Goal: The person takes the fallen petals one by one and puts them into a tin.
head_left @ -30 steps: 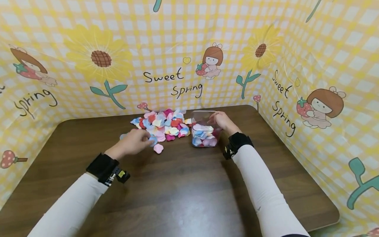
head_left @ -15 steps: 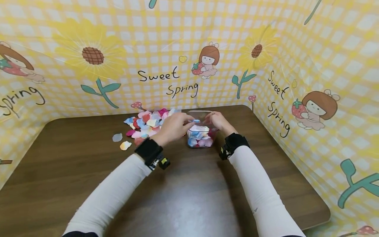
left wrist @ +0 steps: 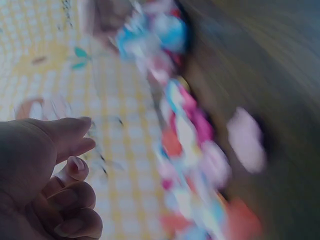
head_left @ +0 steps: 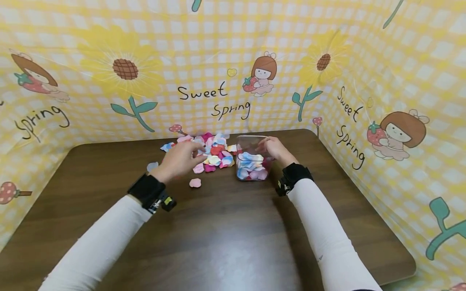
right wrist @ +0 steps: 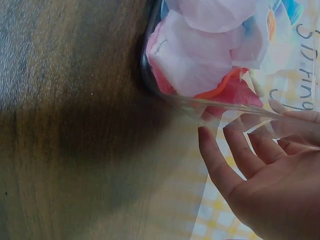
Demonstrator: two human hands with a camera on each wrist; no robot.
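A clear plastic box (head_left: 251, 178), partly filled with pink, blue, white and red fabric petals (right wrist: 200, 55), stands on the table. My right hand (head_left: 274, 148) holds the box at its right wall; fingers (right wrist: 240, 147) lie against the outside of that wall. To the left of the box is a loose pile of multicoloured petals (head_left: 218, 151). Over the left part of this pile hovers my left hand (head_left: 182, 158). In the left wrist view its thumb and fingers are loosely bent with nothing between them. One pink petal (head_left: 195, 183) lies apart, in front of the pile.
A pale blue petal (head_left: 152, 166) lies left of the pile. The brown wooden table (head_left: 225, 234) meets a yellow checked cloth (head_left: 204, 60) along its back edge, and the same cloth hangs at both sides.
My left hand took a blue petal from the pile's front to over the box, and has come back left over the pile without it. The right hand stays at the box.
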